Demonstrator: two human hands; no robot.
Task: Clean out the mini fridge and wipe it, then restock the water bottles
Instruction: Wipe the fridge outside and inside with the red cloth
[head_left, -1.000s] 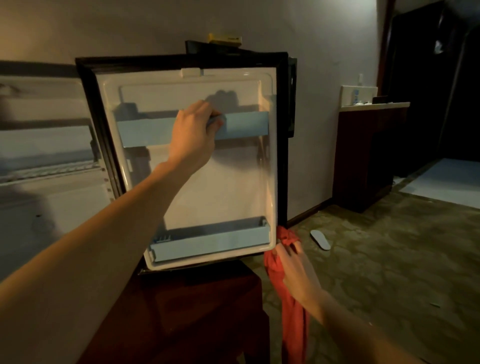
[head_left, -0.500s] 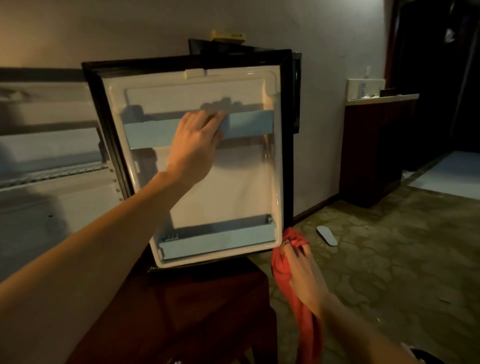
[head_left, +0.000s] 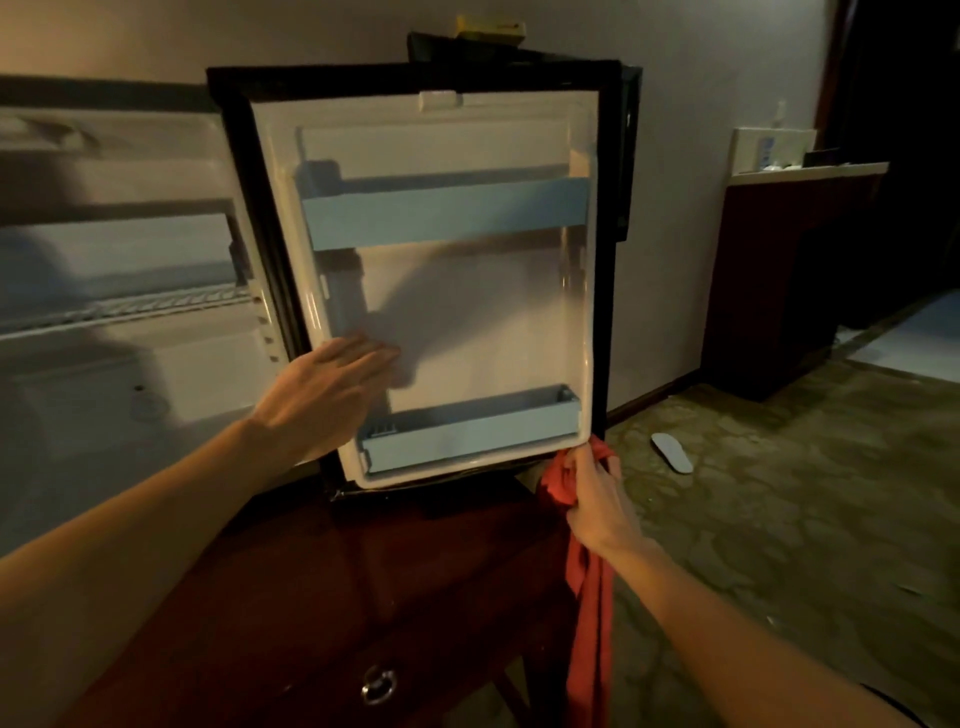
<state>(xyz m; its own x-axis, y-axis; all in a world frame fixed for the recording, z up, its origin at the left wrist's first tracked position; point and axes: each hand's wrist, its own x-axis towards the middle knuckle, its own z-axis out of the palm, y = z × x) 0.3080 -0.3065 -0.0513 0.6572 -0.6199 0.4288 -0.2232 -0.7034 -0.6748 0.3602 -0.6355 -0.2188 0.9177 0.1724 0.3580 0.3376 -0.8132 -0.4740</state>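
The right hand (head_left: 597, 499) grips a red cloth (head_left: 587, 613) at the open fridge door's (head_left: 467, 322) lower right corner, the panel up-left; the left hand (head_left: 322, 395) lies flat, empty, against its lower left.

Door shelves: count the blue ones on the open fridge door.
2. The upper shelf spans the door near its top; the lower shelf sits at the bottom. None looks hidden.

The left hand (head_left: 322, 395) is reaching forward with its forearm extended, fingers (head_left: 371, 351) straight and together; the right hand (head_left: 597, 499) is curling its fingers, gripping a red cloth (head_left: 587, 623)
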